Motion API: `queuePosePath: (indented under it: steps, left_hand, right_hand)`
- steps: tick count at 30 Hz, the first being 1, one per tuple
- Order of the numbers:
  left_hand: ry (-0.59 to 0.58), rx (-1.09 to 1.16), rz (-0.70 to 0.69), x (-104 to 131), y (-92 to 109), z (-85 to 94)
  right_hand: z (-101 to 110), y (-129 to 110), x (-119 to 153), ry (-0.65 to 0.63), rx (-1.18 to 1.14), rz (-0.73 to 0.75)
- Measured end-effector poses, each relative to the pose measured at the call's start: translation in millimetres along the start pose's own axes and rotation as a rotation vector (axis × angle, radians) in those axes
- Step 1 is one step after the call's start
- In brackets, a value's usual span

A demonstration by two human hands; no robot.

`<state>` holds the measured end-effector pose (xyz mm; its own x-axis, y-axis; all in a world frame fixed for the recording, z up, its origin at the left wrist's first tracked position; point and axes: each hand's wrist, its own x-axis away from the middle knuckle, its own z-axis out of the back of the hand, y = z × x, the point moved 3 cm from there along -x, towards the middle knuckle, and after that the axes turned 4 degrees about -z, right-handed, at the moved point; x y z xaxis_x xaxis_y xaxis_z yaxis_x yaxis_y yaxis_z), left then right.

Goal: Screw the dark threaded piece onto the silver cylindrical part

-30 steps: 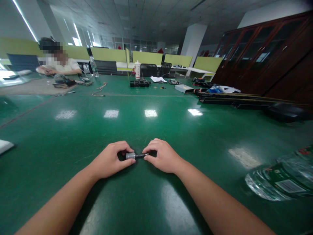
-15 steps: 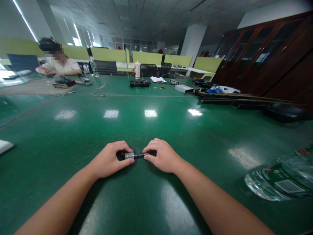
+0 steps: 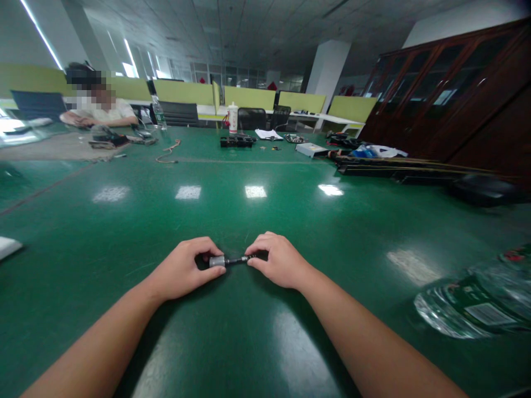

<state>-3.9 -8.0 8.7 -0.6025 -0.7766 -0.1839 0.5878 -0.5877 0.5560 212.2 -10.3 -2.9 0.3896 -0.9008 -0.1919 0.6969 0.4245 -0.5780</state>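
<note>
My left hand [image 3: 181, 269] is closed around a short grey cylinder [image 3: 217, 261], pinched between thumb and fingers. From the cylinder's right end a thin black shaft [image 3: 236, 261] runs across to my right hand [image 3: 279, 261]. There my thumb and fingertips pinch a slim dark rod with shiny bands [image 3: 251, 257], in line with the shaft. Whether shaft and rod are one piece or two I cannot tell. Both hands are low over the green tabletop [image 3: 232, 221], near the middle of the view.
A large clear bottle with a green label [image 3: 481, 304] lies at the right. Dark long parts [image 3: 398, 168] and a grey metal box [image 3: 311, 150] sit at the back right. Farther off are a white cup [image 3: 233, 119], a black part [image 3: 236, 142], and a seated person [image 3: 105, 110].
My hands have drawn slightly apart: the left a little to the left, the right a little to the right and up. More of the shaft shows between them.
</note>
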Motion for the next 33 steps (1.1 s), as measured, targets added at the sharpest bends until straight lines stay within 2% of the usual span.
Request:
queuePosePath:
  steps: [6, 14, 21, 24, 28, 33]
  left_hand:
    - [0.018, -0.011, 0.028, 0, -3, 1.2]
    - [0.023, 0.002, 0.039, -1, -2, -0.2]
    - [0.026, 0.018, 0.027, -1, -1, -2.3]
    - [0.02, 0.035, 0.014, 0, 2, -3.9]
    - [-0.01, 0.05, -0.016, 0, 8, -6.8]
    - [-0.033, 0.117, -0.005, 0, 9, -8.0]
  right_hand:
    - [6, 13, -1, 0.07, 0.007, -0.107]
    - [0, 6, -1, 0.027, -0.017, -0.056]
    - [-3, 0, -1, 0.062, -0.112, -0.079]
    - [-6, -2, -1, 0.03, -0.158, -0.116]
    - [-15, -11, 0, -0.047, -0.259, -0.053]
    - [-16, -16, 0, -0.051, -0.249, -0.031]
